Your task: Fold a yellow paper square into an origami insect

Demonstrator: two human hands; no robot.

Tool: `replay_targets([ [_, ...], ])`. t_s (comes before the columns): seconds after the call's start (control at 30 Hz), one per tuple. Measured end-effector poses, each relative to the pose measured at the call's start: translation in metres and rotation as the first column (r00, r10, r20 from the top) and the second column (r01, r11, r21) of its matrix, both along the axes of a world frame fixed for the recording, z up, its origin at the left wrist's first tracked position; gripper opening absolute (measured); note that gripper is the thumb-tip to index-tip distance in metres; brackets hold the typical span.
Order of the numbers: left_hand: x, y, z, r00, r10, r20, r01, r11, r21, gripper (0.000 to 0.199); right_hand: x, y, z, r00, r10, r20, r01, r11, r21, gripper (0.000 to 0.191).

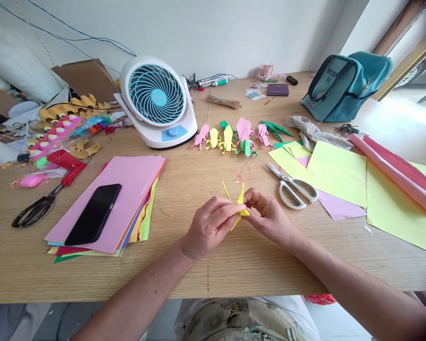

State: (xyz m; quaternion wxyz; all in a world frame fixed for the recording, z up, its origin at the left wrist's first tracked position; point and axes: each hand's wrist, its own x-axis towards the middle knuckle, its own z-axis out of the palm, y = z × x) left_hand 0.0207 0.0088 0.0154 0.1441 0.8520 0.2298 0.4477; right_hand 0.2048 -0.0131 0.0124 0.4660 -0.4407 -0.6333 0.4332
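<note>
Yellow folded paper (241, 192) — pinched between the fingertips of left hand (208, 225) and right hand (270, 218), scissors (287, 179) right of the fingers, paper figures (244, 129) beyond them.

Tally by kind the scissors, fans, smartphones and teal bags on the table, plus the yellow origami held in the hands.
Scissors: 2
Fan: 1
Smartphone: 1
Teal bag: 1
Held yellow origami: 1
Total: 6

White-and-turquoise round desk fan (158, 98), rear left; teal fabric bag (341, 90), rear right; flat purple rectangular booklet (278, 90), between them; black rectangular smartphone (93, 214), front left.
</note>
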Motion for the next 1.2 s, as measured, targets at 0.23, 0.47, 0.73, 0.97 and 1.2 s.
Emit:
replay_targets([
  [0.23, -0.0007, 0.0012, -0.0006, 1.000, 0.008, 0.003, -0.008, 1.000, 0.007, 0.032, 0.0000, -0.0001, 0.0003, 0.998, -0.024, 0.063, 0.022, 0.999, 0.032, 0.013],
  [0.47, -0.0010, 0.0016, -0.0001, 1.000, 0.023, -0.003, -0.023, 0.998, 0.052, 0.028, -0.0012, -0.0006, 0.0020, 0.996, -0.034, 0.081, 0.033, 0.999, 0.021, 0.010],
  [0.73, -0.0009, 0.0023, -0.0005, 1.000, 0.022, 0.009, -0.023, 0.997, 0.073, 0.027, 0.0008, -0.0019, 0.0073, 0.987, -0.059, 0.151, 0.046, 0.995, 0.089, 0.006],
  [0.97, -0.0022, 0.0023, 0.0000, 1.000, 0.007, -0.001, -0.007, 0.999, 0.039, 0.027, 0.0014, -0.0032, 0.0085, 0.984, -0.045, 0.171, 0.024, 0.992, 0.126, 0.004],
  [1.2, -0.0025, 0.0032, 0.0004, 1.000, -0.002, 0.013, 0.001, 0.997, 0.071, 0.026, 0.0011, -0.0034, 0.0072, 0.984, -0.037, 0.176, 0.015, 0.992, 0.126, 0.004],
])
